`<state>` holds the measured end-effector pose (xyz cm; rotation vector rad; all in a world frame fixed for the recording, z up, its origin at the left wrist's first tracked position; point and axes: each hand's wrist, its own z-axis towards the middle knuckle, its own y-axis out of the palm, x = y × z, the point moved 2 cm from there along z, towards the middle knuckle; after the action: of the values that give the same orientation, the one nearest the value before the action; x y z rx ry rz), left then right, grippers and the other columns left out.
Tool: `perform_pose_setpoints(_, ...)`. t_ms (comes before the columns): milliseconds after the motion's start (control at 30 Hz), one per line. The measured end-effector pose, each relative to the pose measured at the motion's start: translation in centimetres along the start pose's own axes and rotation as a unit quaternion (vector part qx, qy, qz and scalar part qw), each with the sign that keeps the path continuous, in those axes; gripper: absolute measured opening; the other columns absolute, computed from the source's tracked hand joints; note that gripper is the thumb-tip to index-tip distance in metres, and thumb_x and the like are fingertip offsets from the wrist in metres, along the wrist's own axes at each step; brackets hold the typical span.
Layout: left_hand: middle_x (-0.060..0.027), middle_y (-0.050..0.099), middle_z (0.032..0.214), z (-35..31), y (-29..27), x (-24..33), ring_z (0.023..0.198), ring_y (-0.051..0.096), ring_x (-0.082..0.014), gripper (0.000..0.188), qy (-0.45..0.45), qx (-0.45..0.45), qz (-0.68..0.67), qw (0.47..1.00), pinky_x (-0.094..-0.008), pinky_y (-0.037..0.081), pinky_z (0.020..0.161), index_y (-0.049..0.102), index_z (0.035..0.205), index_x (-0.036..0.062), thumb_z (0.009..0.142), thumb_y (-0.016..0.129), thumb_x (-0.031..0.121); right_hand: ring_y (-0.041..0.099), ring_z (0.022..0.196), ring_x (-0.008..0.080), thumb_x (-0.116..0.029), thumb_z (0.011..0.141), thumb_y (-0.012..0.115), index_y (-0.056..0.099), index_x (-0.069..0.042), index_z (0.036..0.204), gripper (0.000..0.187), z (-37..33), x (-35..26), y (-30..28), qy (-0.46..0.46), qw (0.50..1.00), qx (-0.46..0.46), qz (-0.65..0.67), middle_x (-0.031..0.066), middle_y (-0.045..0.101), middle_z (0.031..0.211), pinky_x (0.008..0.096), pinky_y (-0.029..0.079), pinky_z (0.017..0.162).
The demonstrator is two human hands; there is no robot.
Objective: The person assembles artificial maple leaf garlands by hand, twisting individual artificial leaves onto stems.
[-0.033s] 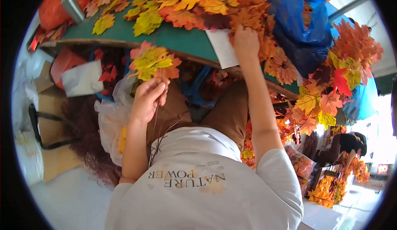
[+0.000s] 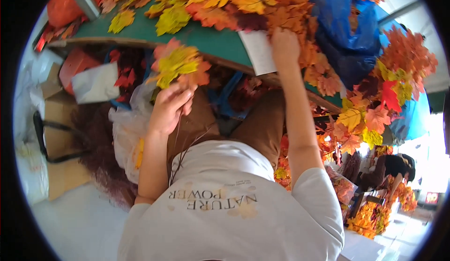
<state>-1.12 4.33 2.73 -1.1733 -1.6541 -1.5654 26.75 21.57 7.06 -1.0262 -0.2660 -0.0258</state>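
Observation:
My left hand (image 2: pixel 172 107) is closed in a pinch round the thin brown stem of an artificial autumn leaf spray (image 2: pixel 177 67). Its yellow, pink and orange leaves stand above the fingers, and bare stems hang down past my wrist toward my shirt. Over the table's front part, my right hand (image 2: pixel 285 50) reaches into a pile of loose orange leaves (image 2: pixel 284 13). Its fingertips are blurred and partly hidden there, so their grip does not show. Beside that hand, a white sheet of paper (image 2: pixel 258 52) lies over the table edge.
The green table (image 2: pixel 211 40) carries heaps of yellow, orange and dark red leaves. A metal cylinder (image 2: pixel 87 2) stands at its left; a blue plastic bag (image 2: pixel 347 26) sits at the right. Below left are a clear plastic bag (image 2: pixel 129 134) and cardboard (image 2: pixel 63 176). Another person (image 2: pixel 391 169) bends far right.
The whole view has shifted slightly, moving the table and both hands a little to the right in the picture. My left hand keeps its hold on the leaf spray.

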Motion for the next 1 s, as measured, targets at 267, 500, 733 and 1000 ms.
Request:
perform_pose_setpoints(267,0.0033,0.055,0.085,-0.2,0.5,1.0,0.074,0.055,-0.0066,0.029,0.038,-0.025,-0.081,0.996,-0.0262,0.052,0.068,0.056,0.114,0.0012,0.085,0.061,0.005,0.063,0.072,0.0292,-0.004,0.077,0.054,0.058,-0.002,0.079,0.004,0.4,1.6,-2.9,-0.032,0.993,0.112,0.016,0.0155,0.061,0.081,0.0336,0.052,0.064)
perform_pose_setpoints(500,-0.0012,0.061,0.086,-0.9,1.2,0.9,0.075,0.060,-0.0097,0.032,0.053,-0.011,-0.146,0.988,-0.0283,0.055,0.068,0.055,0.116,0.0039,0.085,0.063,0.006,0.061,0.070,0.0331,-0.013,0.082,0.058,0.064,0.001,0.089,0.017,1.6,3.8,-7.7,0.043,0.968,0.243,0.047,0.0155,0.060,0.086,0.0358,0.052,0.069)
perform_pose_setpoints(733,0.0005,0.059,0.079,-1.0,2.1,0.9,0.070,0.060,-0.0101,0.034,0.043,-0.037,-0.183,0.982,-0.0271,0.055,0.066,0.054,0.120,0.0057,0.087,0.059,0.005,0.063,0.078,0.0145,-0.006,0.085,0.061,0.062,0.003,0.096,0.014,0.3,5.2,-8.5,0.226,0.700,0.171,0.655,0.0107,0.063,0.090,0.0245,0.055,0.064)
perform_pose_setpoints(1000,-0.0003,0.060,0.077,-0.7,2.6,-0.8,0.068,0.059,-0.0086,0.034,0.036,0.011,-0.173,0.984,-0.0260,0.054,0.065,0.055,0.116,0.0040,0.082,0.063,0.004,0.065,0.073,0.0189,-0.006,0.089,0.055,0.060,0.005,0.087,0.012,-9.0,-8.2,-6.3,0.226,0.307,-0.072,0.921,0.0142,0.064,0.084,0.0249,0.056,0.069)
